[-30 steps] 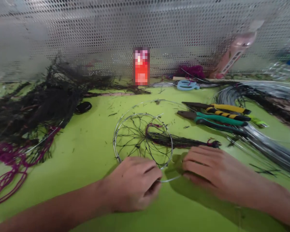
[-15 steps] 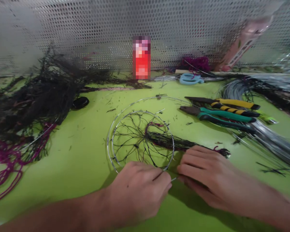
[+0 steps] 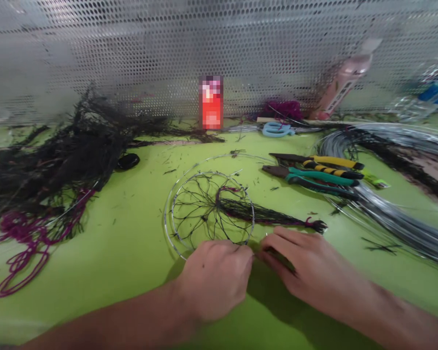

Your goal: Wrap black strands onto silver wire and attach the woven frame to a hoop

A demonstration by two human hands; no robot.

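Observation:
A round wire hoop (image 3: 175,197) webbed with thin black thread lies on the green table (image 3: 131,233). A dark bundle of thread (image 3: 273,216) with a magenta tip trails from its middle to the right. My left hand (image 3: 213,277) is closed in a pinch on the hoop's near rim. My right hand (image 3: 299,265) is closed beside it, fingertips pinching the wire end at the same spot. The two hands nearly touch.
Pliers with yellow (image 3: 328,162) and green handles (image 3: 314,179) lie right of the hoop, by coils of steel wire (image 3: 394,214). Blue scissors (image 3: 275,129), a red can (image 3: 211,103) and a pink bottle (image 3: 341,82) stand at the perforated back wall. Black and magenta thread tangles (image 3: 54,160) fill the left.
Both hands have drawn together at the hoop's near rim; the loose wire end that stuck out between them is now gathered in my fingers. The view shifted slightly.

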